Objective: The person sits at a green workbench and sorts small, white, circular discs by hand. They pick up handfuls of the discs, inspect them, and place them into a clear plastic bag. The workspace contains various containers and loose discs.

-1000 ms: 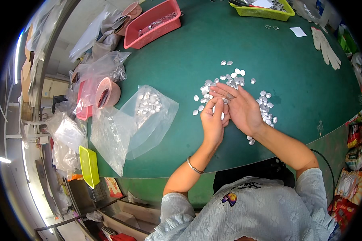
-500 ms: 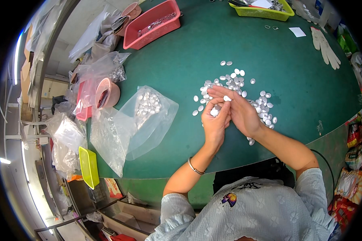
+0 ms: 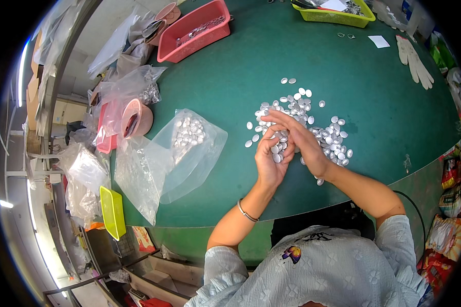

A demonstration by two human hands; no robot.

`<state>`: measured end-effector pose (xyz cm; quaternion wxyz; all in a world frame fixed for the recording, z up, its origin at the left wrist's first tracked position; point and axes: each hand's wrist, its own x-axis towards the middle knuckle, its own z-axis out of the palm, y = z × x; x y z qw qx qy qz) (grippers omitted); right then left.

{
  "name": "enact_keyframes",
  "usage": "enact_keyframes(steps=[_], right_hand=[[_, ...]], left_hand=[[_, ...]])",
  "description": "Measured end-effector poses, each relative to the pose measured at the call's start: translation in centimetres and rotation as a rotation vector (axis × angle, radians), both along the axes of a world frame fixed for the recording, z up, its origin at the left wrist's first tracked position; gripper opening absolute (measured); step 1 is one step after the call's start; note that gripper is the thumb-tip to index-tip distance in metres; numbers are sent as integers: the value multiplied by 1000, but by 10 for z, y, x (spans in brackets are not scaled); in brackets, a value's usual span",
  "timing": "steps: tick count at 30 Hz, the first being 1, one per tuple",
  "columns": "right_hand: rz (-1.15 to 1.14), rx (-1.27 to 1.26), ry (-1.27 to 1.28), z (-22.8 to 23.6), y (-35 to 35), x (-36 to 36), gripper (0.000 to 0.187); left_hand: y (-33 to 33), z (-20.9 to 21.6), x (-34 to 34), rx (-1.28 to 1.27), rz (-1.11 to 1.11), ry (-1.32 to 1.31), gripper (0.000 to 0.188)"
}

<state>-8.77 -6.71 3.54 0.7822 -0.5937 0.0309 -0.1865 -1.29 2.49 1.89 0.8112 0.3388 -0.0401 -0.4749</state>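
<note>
My left hand is cupped palm up with its fingers curled round several small silver oval metal pieces. Over its fingertips leans my right hand, fingers stretched out together and touching the left; I see nothing gripped in it, though its palm is partly hidden. A loose pile of the same oval pieces spreads on the green table beyond and to the right of my hands. More pieces lie in a clear plastic bag to the left.
A pink basket and a yellow-green basket stand at the back. At the right lies a white glove near a white paper. Along the left edge are a pink cup, plastic bags and a lime bin.
The oval piece at my fingertips no longer shows there. My left hand has turned, showing more pieces in its palm, and my right hand has shifted slightly toward me.
</note>
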Motion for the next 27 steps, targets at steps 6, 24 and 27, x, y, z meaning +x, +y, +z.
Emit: enact_keyframes(steps=[6,24,27], right_hand=[[-73,-169,-51,-2,5,-2,57],[-534,-121,-25,-14,-19,14,41],[-506,-124,-7,-10,-15,11,41]], left_hand=[[2,-15,6,-144,-59,192,37],[41,35,9,108,153,70,20],[81,59,22,55,449,183,25]])
